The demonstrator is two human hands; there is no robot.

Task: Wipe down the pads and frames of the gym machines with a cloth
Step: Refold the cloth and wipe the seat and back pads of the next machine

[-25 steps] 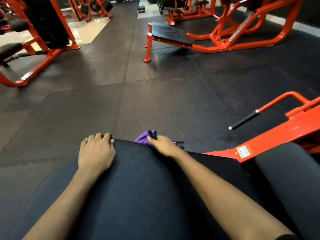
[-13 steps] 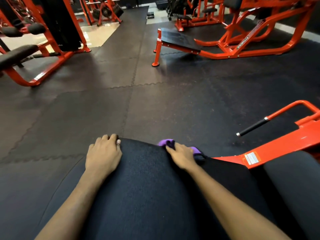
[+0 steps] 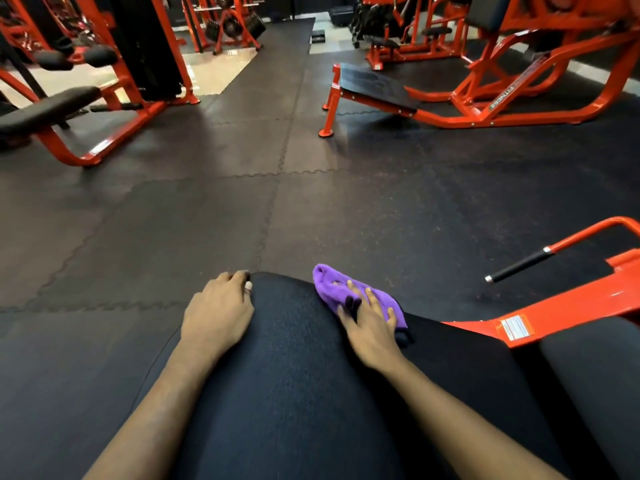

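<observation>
A large black pad [image 3: 298, 375] fills the bottom middle of the head view. My left hand [image 3: 218, 313] rests on its far left edge, fingers curled over the rim. My right hand [image 3: 369, 320] lies with spread fingers on a purple cloth [image 3: 334, 287], pressing it against the pad's far right edge. The machine's orange frame [image 3: 561, 313] runs off to the right, with a white label [image 3: 516, 328] on it. A second black pad [image 3: 599, 382] sits at the lower right.
An orange handle with a black grip [image 3: 519, 268] sticks out at the right. A bench with a black board [image 3: 377, 86] on an orange frame stands ahead, another orange bench machine [image 3: 52, 112] at the left. Dark rubber floor tiles [image 3: 242, 209] lie between them.
My right hand has slid right along the pad's far edge with the cloth, which now shows more fully under spread fingers. The left hand keeps its place on the pad edge.
</observation>
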